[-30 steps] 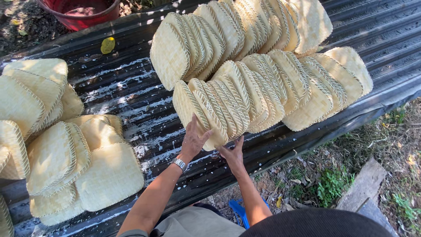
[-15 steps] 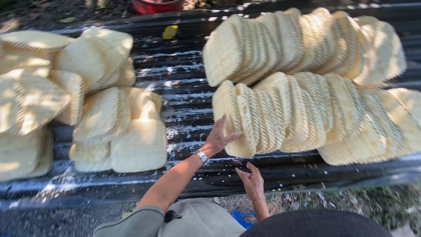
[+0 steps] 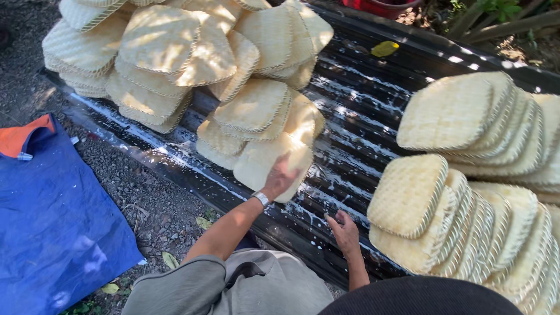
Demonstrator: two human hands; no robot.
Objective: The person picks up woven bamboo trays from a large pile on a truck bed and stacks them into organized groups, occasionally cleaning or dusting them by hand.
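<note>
1. Head camera shows, nearest, a dark rounded shape at the bottom edge, cut off, and the person's grey sleeve; what the dark shape is I cannot tell.
2. The right hand rests on the dark corrugated metal sheet, fingers curled loosely and holding nothing. It is just beside the near row of pale square woven bamboo trays standing on edge, but does not touch it, as far as I can see.
3. The left hand, with a wristwatch, lies with spread fingers on one pale woven bamboo tray at the near edge of the loose heap. Whether the fingers grip under its edge or only press on top is hidden by the hand itself.
4. My judgement of progress: to the right of the hands, two rows are already ordered, the near one and a farther row of the same trays. To the left and beyond the held tray, a disordered heap of woven trays remains, so roughly half looks unsorted.
5. Both rows run out of the picture on the right, so their full count is unknown.
6. Left of the hands, a blue tarpaulin with an orange corner lies on gravel. Farthest, a yellow leaf lies on the sheet, and a red basin is mostly cut off.
</note>
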